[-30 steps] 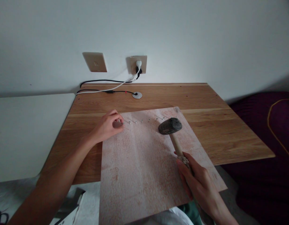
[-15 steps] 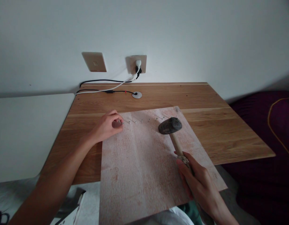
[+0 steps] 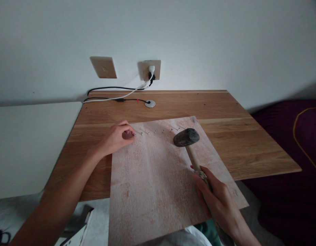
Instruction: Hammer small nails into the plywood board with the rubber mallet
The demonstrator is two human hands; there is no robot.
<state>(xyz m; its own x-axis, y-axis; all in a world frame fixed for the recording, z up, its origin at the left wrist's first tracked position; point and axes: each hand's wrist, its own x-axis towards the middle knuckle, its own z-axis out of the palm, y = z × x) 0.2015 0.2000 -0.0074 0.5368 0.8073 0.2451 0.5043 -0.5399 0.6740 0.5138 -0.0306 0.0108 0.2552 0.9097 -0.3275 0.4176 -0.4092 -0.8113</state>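
Note:
My left hand (image 3: 122, 136) is at the far left corner of a reddish-brown wooden board (image 3: 150, 184). Its thumb and index finger pinch a small nail (image 3: 134, 135) whose head shows between the fingertips. Several nails (image 3: 148, 133) stand in a row along the board's far edge, to the right of that hand. My right hand (image 3: 214, 194) is wrapped round the handle of a mallet (image 3: 186, 137) with a dark, rounded head. The mallet head is over the right part of the board, apart from the left hand, and hides a little of the board's far right area.
Beneath the board lies a wooden table (image 3: 255, 150); the board overhangs its front edge. A white surface (image 3: 32, 147) adjoins at left. Black and white cables (image 3: 114, 99) run along the back to a wall socket (image 3: 155, 70). Purple fabric (image 3: 278, 201) is at right.

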